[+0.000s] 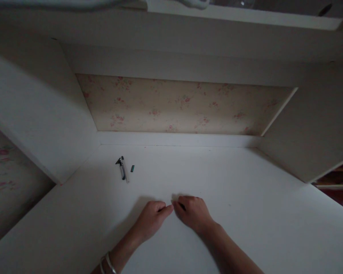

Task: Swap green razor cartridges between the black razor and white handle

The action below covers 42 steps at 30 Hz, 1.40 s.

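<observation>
My left hand rests on the white desktop, closed in a loose fist with its thumb pointing to the right. Close beside it, my right hand is closed too, its fingers curled down towards the surface. The thumb tips nearly meet, and no object shows in either hand. Farther back on the left lie a black-headed razor and a slim light-coloured stick with a dark end, side by side. A small dark green rectangular piece lies just right of them.
White side panels flank the desktop on the left and right. A low white ledge runs along the back below floral wallpaper. Overhead, a white shelf juts out. Dark shelves show at far right.
</observation>
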### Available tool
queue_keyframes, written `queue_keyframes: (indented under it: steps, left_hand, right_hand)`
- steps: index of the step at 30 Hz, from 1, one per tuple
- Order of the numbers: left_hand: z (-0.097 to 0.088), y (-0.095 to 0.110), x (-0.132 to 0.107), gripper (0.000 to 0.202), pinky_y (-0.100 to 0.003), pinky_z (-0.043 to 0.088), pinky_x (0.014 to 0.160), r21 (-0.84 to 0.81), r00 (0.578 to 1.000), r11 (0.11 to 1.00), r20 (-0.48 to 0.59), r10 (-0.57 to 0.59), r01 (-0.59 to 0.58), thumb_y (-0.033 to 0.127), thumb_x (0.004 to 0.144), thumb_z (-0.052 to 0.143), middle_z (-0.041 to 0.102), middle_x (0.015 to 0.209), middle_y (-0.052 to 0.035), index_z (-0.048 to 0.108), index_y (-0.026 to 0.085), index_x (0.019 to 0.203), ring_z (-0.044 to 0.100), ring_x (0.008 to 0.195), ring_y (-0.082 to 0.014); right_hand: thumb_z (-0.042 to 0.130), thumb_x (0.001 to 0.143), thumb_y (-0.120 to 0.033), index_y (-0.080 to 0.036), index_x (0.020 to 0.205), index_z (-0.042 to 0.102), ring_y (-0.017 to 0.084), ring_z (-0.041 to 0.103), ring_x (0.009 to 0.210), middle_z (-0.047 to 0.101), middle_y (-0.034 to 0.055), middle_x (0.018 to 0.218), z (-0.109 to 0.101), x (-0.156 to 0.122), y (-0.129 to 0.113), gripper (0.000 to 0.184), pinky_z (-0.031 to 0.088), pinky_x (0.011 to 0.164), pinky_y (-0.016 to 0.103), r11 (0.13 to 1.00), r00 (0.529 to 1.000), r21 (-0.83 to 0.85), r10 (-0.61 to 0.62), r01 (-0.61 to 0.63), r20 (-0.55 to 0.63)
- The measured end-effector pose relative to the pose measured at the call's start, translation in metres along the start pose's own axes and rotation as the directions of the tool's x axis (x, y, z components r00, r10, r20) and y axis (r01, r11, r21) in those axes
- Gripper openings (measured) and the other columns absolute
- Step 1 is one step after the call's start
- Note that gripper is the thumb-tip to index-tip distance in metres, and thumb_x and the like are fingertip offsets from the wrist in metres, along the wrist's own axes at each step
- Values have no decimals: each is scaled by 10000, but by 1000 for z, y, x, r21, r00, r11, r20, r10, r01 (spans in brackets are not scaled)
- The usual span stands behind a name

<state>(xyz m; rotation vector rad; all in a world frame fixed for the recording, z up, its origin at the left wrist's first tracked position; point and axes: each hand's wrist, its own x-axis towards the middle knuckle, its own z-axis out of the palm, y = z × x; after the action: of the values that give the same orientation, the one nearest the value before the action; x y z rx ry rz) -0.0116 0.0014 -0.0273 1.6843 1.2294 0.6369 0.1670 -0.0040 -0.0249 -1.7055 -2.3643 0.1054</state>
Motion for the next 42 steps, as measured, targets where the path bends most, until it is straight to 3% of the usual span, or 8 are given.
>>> queue_keyframes:
  steps: [29,42]
  left_hand:
    - [-1,4,-1,466,-266,172,501,15,1000,1000,11,-11,11,492,817,476,201,534,60,247,201,533,252,522,-98]
    - [0,3,-3,473,-268,161,495,24,1000,1000,12,-8,8,486,825,480,193,535,60,240,199,536,240,517,-96]
  right_hand:
    - [420,955,-336,-220,759,662,162,661,713,709,18,770,-4,1,-2,332,361,584,239,1000,999,9,22,-23,39]
    - [419,956,-323,-226,744,647,160,655,685,701,6,740,-3,1,-1,325,337,567,242,1000,1000,-5,-3,3,3]
